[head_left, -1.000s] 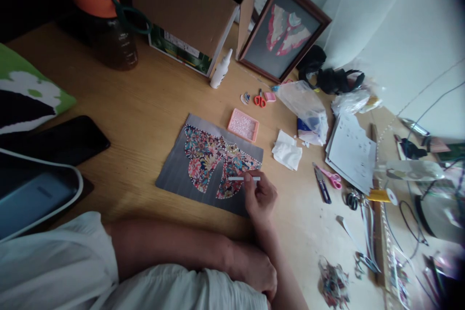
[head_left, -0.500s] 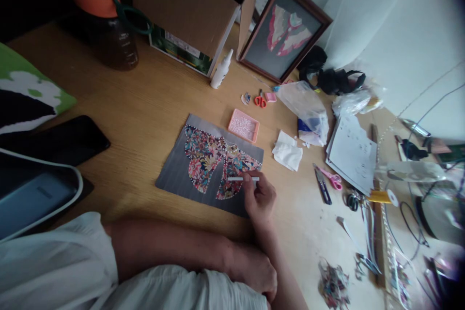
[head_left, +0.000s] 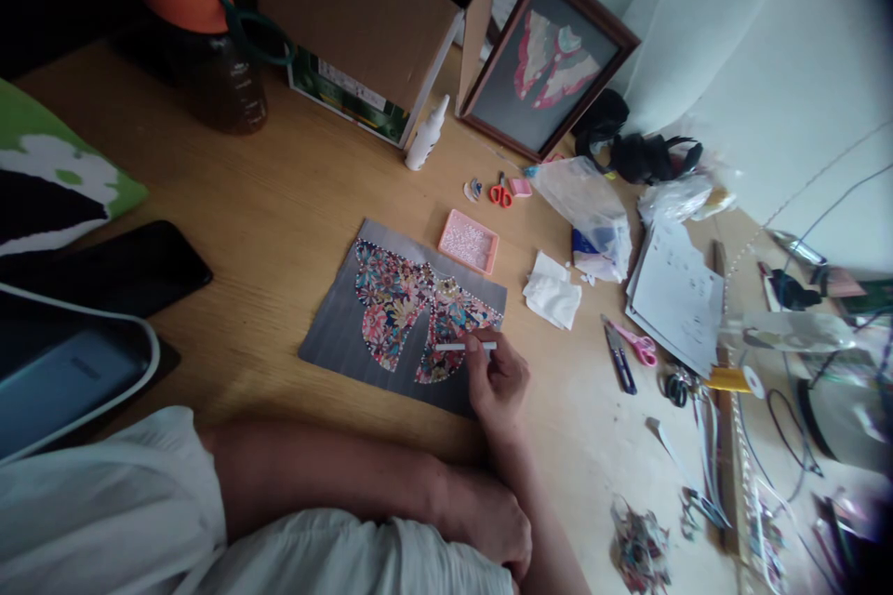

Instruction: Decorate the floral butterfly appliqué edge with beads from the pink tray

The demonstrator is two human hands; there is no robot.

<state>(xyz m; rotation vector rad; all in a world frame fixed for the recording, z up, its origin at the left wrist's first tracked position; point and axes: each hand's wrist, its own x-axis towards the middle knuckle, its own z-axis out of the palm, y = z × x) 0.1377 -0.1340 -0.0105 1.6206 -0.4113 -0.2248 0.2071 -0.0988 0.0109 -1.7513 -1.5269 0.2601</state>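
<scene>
My right hand (head_left: 499, 379) pinches a slim white stick (head_left: 453, 347), pen-like, held nearly level over the right half of a fabric picture. This piece shows a floral butterfly-like shape (head_left: 394, 302) edged with small pearl-like beads, on a grey sheet (head_left: 335, 339). Gold-coloured bits sit at the top middle of the shape. Just beyond the sheet lies a pink tray (head_left: 469, 242) of tiny pale beads. My left hand (head_left: 488, 521) is curled closed beside my right forearm near the table's front edge; its fingertips are hidden.
Behind stand a white glue bottle (head_left: 427, 135), a cardboard box (head_left: 355, 9) and a framed garment picture (head_left: 551, 56). Red scissors (head_left: 500, 192), tissue (head_left: 553, 290), a cutter (head_left: 619, 353) and papers (head_left: 676, 297) lie around. A drink bottle (head_left: 209, 46) and phones (head_left: 126, 270) are left.
The white stick has shifted very slightly toward me and to the left with my right hand. My left hand stays where it was.
</scene>
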